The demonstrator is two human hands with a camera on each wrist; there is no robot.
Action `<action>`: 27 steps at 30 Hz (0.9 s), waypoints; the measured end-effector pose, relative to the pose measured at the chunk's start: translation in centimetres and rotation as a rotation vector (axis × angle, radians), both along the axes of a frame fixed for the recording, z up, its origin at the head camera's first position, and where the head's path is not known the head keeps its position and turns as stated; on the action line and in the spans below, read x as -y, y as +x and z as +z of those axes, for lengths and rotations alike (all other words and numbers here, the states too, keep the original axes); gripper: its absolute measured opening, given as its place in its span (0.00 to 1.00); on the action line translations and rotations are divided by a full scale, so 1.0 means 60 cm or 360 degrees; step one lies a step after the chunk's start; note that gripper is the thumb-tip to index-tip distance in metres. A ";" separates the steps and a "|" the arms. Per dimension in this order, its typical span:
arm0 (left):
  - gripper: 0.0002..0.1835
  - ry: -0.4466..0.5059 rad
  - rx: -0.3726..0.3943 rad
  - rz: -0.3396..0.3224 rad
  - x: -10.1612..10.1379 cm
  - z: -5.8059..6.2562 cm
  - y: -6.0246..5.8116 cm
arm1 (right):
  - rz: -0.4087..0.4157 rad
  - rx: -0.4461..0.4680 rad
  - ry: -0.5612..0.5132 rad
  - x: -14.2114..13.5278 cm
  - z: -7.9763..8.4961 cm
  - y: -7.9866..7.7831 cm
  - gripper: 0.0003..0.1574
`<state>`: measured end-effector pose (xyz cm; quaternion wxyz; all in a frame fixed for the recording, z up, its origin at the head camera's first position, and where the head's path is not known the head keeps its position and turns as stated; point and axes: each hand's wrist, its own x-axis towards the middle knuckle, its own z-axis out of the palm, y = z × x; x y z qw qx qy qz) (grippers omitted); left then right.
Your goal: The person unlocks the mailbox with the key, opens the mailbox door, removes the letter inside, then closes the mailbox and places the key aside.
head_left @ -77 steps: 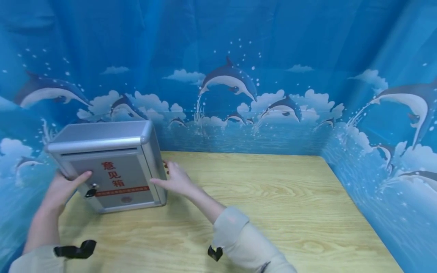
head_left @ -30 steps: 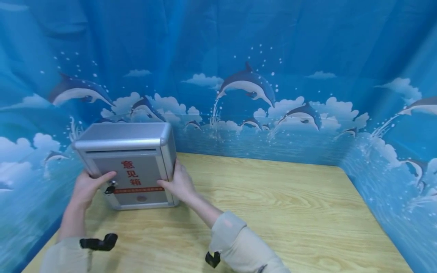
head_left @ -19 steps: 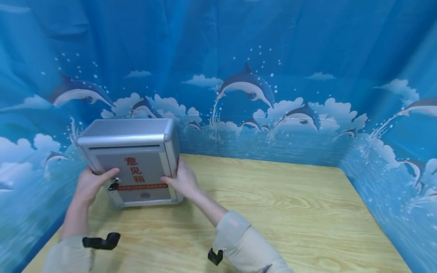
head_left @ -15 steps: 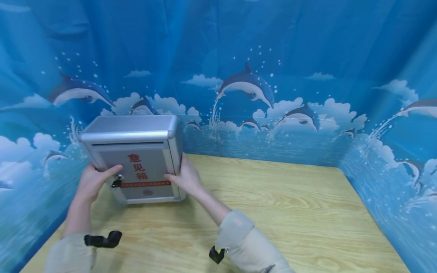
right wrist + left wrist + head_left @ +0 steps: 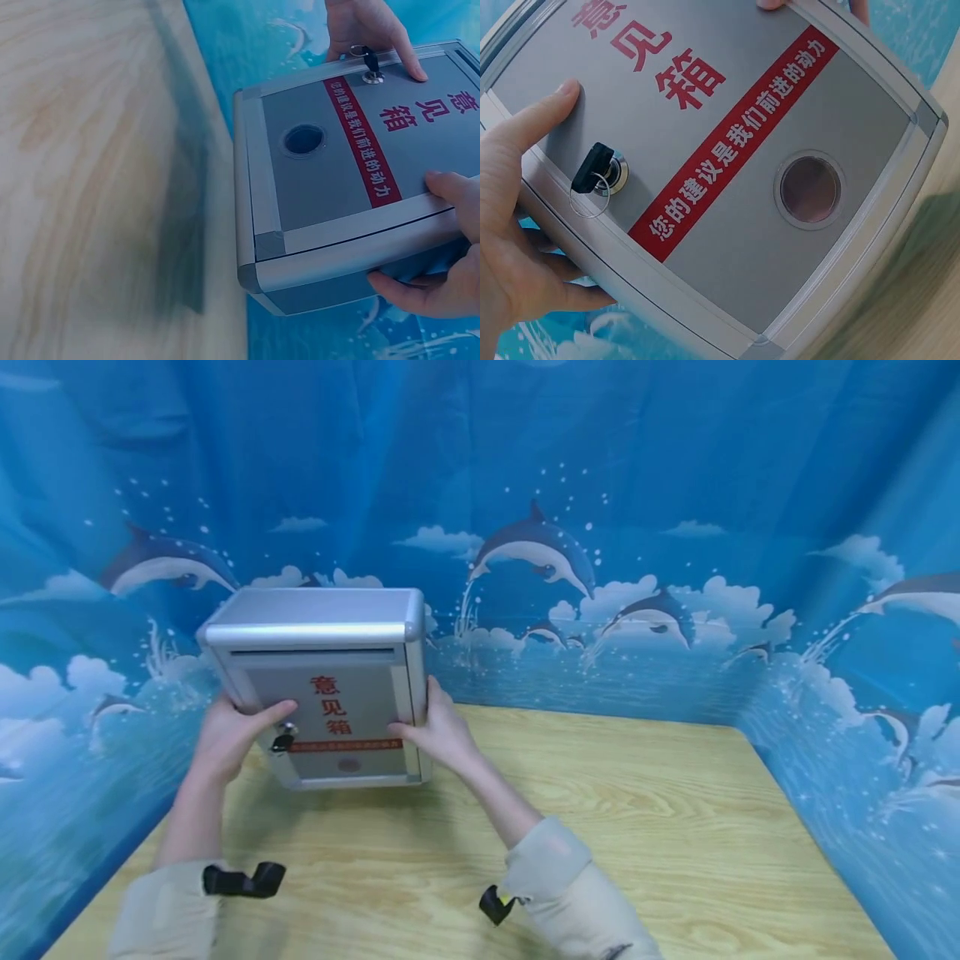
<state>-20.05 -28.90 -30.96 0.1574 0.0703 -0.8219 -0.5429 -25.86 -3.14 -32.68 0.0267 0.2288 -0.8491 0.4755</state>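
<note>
A silver metal suggestion box (image 5: 330, 693) with red lettering and a slot near its top hangs above the table, its shadow falling on the wood below. My left hand (image 5: 228, 735) grips its left side, thumb on the front panel beside the lock. My right hand (image 5: 442, 727) holds the right side, thumb on the front edge and fingers along the side wall. A key (image 5: 594, 169) with a black head and a ring sits in the lock (image 5: 616, 174). A round window (image 5: 810, 189) shows low on the front panel.
The wood-grain table (image 5: 615, 827) spreads below and to the right. A blue curtain (image 5: 480, 460) printed with dolphins encloses the back and both sides. Black wrist mounts (image 5: 243, 881) stick out at the sleeves.
Both hands have lifted the suggestion box upward and carried it to the right, away from the left curtain. The view also shifted left early on. Both grips look the same.
</note>
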 end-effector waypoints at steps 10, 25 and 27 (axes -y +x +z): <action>0.50 0.0029 -0.0137 -0.0084 -0.053 0.015 -0.015 | 0.0039 -0.0023 -0.0019 -0.064 0.017 -0.009 0.54; 0.48 0.0123 -0.0241 -0.0235 -0.139 0.018 -0.051 | -0.0013 0.0018 -0.0101 -0.163 0.019 -0.013 0.52; 0.48 0.0126 -0.0226 -0.0235 -0.150 0.020 -0.056 | -0.0022 0.0028 -0.0111 -0.177 0.019 -0.012 0.52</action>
